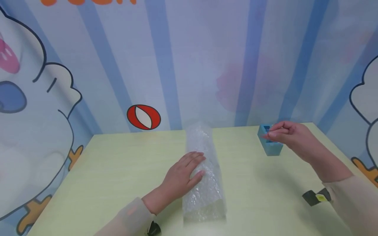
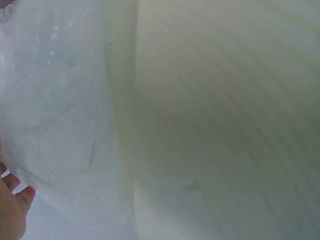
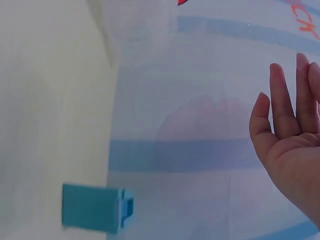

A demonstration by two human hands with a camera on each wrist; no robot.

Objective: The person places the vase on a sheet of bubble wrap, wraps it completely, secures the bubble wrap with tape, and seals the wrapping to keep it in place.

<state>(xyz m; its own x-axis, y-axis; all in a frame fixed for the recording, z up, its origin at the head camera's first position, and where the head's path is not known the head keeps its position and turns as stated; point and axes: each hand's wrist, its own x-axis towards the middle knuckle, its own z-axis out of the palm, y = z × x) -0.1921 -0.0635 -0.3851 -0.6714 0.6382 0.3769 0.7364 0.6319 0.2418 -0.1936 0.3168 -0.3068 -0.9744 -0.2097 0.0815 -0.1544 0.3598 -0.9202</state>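
Observation:
A long bundle of clear bubble wrap (image 1: 205, 186) lies lengthwise in the middle of the table; what it may contain cannot be made out. My left hand (image 1: 183, 178) rests on its left side with fingers fairly straight. The left wrist view shows the wrap (image 2: 60, 110) large, with fingertips (image 2: 25, 197) at its edge. Toward the back right stands a small teal box-like holder (image 1: 273, 149) with a darker blue inside. My right hand (image 1: 290, 137) is raised beside it, overlapping it in the head view. Its fingers look loosely extended in the right wrist view, with no held thing visible.
The pale yellow-green table (image 1: 133, 164) meets a printed backdrop (image 1: 200, 65) with blue stripes behind it. Side panels with cartoon figures (image 1: 35, 137) rise at left and right. A dark strap with a yellow tag (image 1: 320, 197) hangs at my right cuff.

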